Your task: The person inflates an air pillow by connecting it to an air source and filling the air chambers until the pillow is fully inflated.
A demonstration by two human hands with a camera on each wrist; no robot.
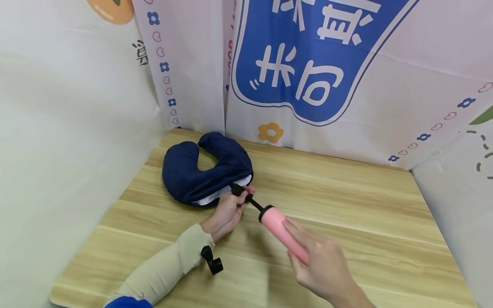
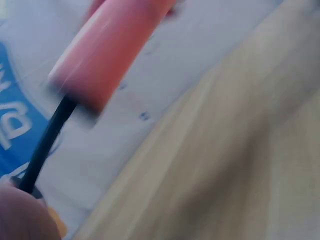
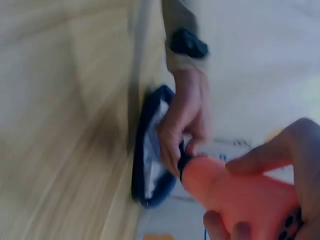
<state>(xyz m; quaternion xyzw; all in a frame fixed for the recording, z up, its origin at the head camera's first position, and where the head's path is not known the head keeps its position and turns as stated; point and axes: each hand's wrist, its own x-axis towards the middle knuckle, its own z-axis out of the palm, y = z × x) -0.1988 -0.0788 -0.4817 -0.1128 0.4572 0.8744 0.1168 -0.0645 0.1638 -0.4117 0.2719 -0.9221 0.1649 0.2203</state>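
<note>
Pink, smooth and apparently plastic, the tube-shaped barrel of the hand pump [image 1: 283, 233] slants over the desk [image 1: 366, 205], a thin black rod [image 1: 256, 204] running out of its dark collar. The person's right grip [image 1: 325, 261], a bare hand, is wrapped round the barrel; in the right wrist view a black cap with round holes [image 3: 289, 230] closes the barrel's near end. The left grip [image 1: 227, 214] pinches the black end piece [image 1: 236, 189] at the rod's far tip, against the outer edge of the neck pillow [image 1: 206, 182]. Whether that piece goes into the pillow cannot be told.

The pillow lies at the desk's far left, a plump navy horseshoe in soft, plush-looking cloth, its opening turned to the wall side. Along its near edge the cover gapes in a long slit, baring creased white lining [image 1: 215, 196]. Pale yellowish wood grain streaks the flat desk top, whose corners are rounded. A beige sleeve [image 1: 165, 261] clings to the left forearm, carrying an angular black mount [image 1: 212, 261]. Behind hangs white printed cloth with a curved blue panel [image 1: 354, 60] and an orange flower [image 1: 263, 132].
</note>
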